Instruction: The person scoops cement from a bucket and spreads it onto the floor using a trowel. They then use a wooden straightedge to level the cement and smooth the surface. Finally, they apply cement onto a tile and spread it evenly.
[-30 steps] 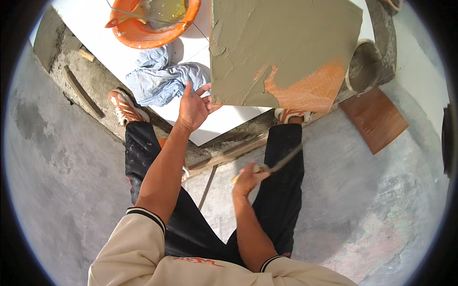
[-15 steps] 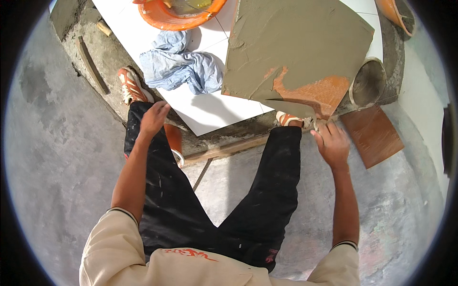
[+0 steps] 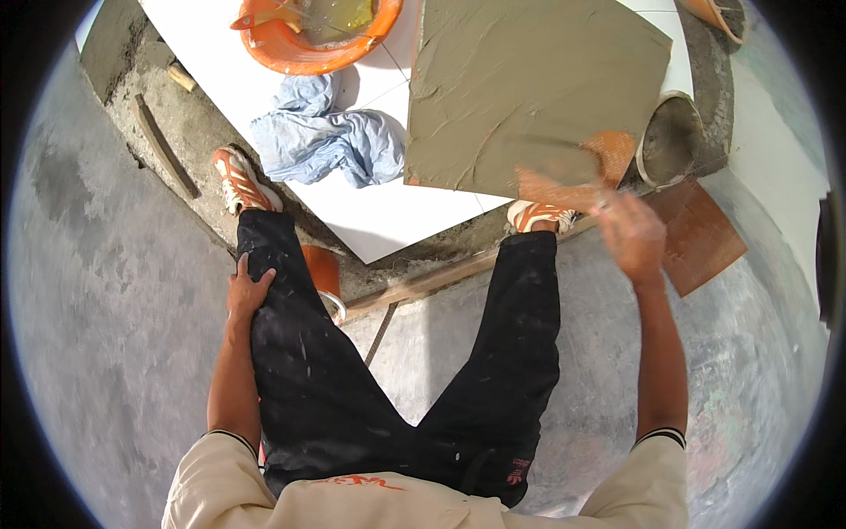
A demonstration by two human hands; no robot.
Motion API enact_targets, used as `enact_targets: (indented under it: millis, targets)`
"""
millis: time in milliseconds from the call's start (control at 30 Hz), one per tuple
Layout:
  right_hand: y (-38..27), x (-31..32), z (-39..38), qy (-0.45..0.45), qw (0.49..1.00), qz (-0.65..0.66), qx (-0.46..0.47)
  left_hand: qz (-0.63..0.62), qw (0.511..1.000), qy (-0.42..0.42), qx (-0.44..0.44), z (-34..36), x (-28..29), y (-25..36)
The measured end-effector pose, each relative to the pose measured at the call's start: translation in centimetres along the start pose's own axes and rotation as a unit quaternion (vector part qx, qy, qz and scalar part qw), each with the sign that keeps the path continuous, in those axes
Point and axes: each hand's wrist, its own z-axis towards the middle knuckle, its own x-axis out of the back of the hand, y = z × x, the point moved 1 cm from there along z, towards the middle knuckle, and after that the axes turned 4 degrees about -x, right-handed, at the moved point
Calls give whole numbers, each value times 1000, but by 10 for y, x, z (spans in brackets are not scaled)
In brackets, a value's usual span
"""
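My right hand (image 3: 633, 234), blurred by motion, grips a trowel (image 3: 568, 166) whose blade smears over the near corner of a large tile. Grey-brown wet mortar (image 3: 529, 88) coats most of that tile, while an orange patch of its bare back (image 3: 608, 145) shows toward the near right corner. On my left thigh, near the knee, my left hand (image 3: 250, 289) lies with its thumb and fingers apart, holding nothing. Just right of the tile stands a bucket (image 3: 670, 141) with grey inside.
White floor tiles (image 3: 370, 225) lie beneath the coated one. On them are an orange basin (image 3: 322, 63) of water and a light-blue cloth (image 3: 330, 141). A brown tile (image 3: 701, 238) lies right of my hand. Near my left leg is an orange container (image 3: 322, 269); a wooden strip (image 3: 423, 286) edges the floor.
My left hand has come down onto my thigh. The trowel has moved up over the tile's near corner, and mortar now covers more of the orange back.
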Motion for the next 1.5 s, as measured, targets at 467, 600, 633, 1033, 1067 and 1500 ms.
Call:
enact_targets:
  millis: [467, 600, 633, 1033, 1067, 1500]
  targets:
    - [-81, -72, -62, -79, 837, 370, -395, 30, 999, -19, 5, 6, 4, 3]
    - [-82, -101, -125, -58, 915, 274, -290, 39, 999, -23, -1, 6, 7, 6]
    - [-79, -102, -141, -61, 913, 268, -302, 38, 999, -24, 3, 5, 7, 5]
    - [-140, -141, -76, -22, 946, 284, -153, 62, 997, -29, 22, 6, 6, 12]
    - [-142, -140, -77, -61, 949, 266, -156, 60, 998, -27, 23, 5, 7, 9]
    - [-164, -105, -75, -74, 963, 228, -120, 58, 998, -28, 27, 3, 9, 13]
